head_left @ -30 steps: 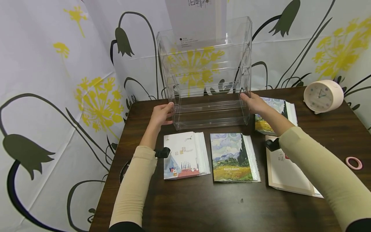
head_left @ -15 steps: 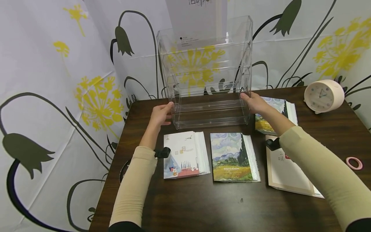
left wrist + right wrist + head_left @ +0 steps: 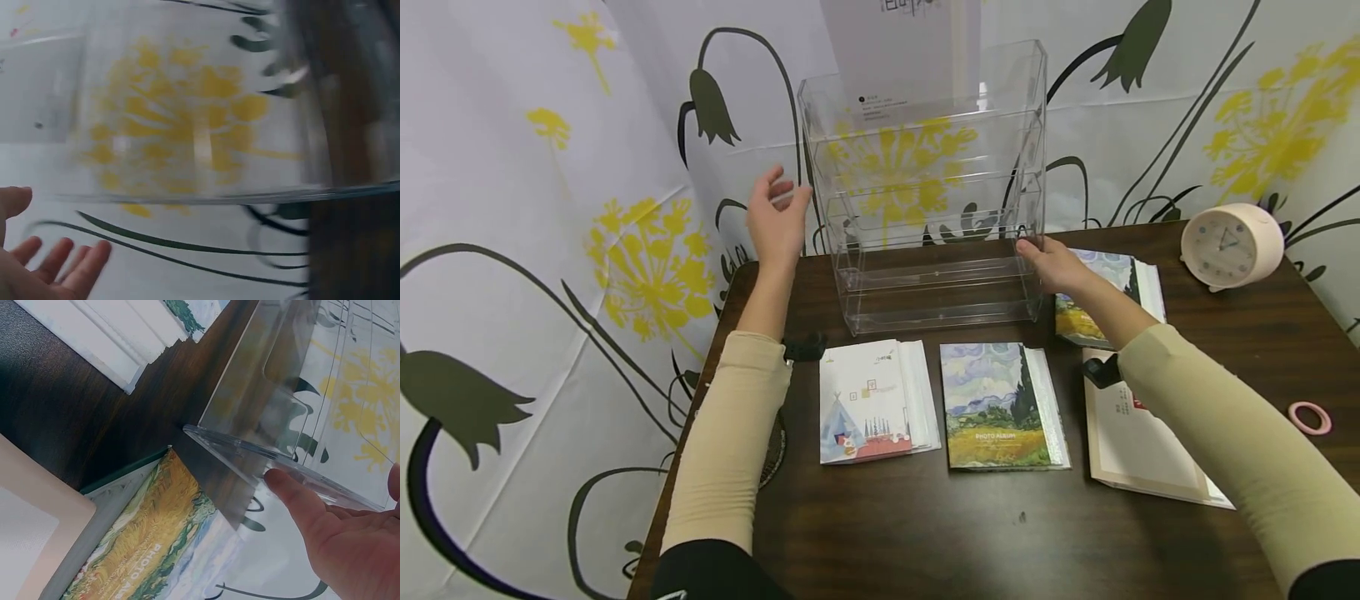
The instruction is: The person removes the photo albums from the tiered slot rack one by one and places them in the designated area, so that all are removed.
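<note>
A tall clear plastic tiered rack (image 3: 936, 319) stands upright at the back of the table, with a large pale album or folder (image 3: 902, 62) in its top tier. My left hand (image 3: 778, 223) is raised beside the rack's left side, apart from it, fingers loosely bent and holding nothing. In the left wrist view those fingers (image 3: 90, 269) are clear of the rack's edge. My right hand (image 3: 1056, 267) grips the rack's lower right side; the right wrist view shows a finger (image 3: 290, 490) against the clear panel. Some of its fingers are hidden.
In front lie a white illustrated album (image 3: 865, 404) and a landscape-covered photo album (image 3: 996, 408). Another landscape album (image 3: 1078, 321) and a cream album (image 3: 1142, 442) lie under the right arm. A pink clock (image 3: 1228, 247) and pink ring (image 3: 1309, 418) sit right; a dark round object (image 3: 775, 454) sits left.
My left hand has let go of the rack's lower left side and moved up and to the left. The right hand stays on the rack, which has not visibly moved.
</note>
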Demonstrator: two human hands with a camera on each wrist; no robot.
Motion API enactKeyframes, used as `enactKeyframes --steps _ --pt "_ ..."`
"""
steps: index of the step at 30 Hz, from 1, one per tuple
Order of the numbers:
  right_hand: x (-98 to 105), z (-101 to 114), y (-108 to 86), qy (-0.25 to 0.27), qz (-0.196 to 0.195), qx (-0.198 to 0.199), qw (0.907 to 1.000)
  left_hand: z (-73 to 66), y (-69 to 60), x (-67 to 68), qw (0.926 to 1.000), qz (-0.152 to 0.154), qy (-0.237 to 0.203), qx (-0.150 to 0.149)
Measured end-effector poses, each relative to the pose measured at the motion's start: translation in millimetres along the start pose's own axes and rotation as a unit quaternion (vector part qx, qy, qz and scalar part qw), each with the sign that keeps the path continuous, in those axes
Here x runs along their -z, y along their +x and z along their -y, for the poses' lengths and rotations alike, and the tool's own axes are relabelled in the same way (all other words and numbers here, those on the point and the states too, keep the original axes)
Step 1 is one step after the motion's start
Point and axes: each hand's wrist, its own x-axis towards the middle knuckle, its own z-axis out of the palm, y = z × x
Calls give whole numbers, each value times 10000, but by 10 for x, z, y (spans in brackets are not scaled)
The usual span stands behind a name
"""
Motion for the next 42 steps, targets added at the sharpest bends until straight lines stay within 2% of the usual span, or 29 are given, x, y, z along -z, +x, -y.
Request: enactKeyframes --steps 2,4,7,9,11,15,18,23,26,30,36,42 --pt "2 2 -4 -25 -27 -11 10000 -226 116 -15 9992 -94 127 -372" --pt "4 12 -5 -51 -53 -38 10000 -439 231 -39 9978 -16 166 -639" --pt "4 34 -1 -84 -10 -114 9999 -708 390 -91 9950 286 200 -935" --pt "4 42 4 -40 19 -138 9999 -855 484 -129 9927 560 4 -1065" --pt "4 32 13 7 50 -145 9999 -996 550 -161 9899 915 -375 -1011" --pt "-2 3 44 62 75 -133 9999 -1240 567 -200 9802 1596 -966 -657" --pt "0 -4 56 60 69 -136 9999 -1300 572 -261 9756 1925 -903 -556" --pt "0 15 47 133 84 -154 9998 -1271 590 -371 9687 2248 -854 -610" --pt "-4 20 29 154 101 -175 9997 -1269 584 -395 9684 2210 -977 -616" --pt "0 15 23 217 106 -149 9996 -1267 586 -408 9690 2122 -1172 -477" --pt "1 12 14 90 89 -133 9998 -1280 586 -409 9732 2014 -1040 -395" --pt "-25 24 16 38 56 -118 9999 -1339 584 -409 9756 1863 -960 -657"
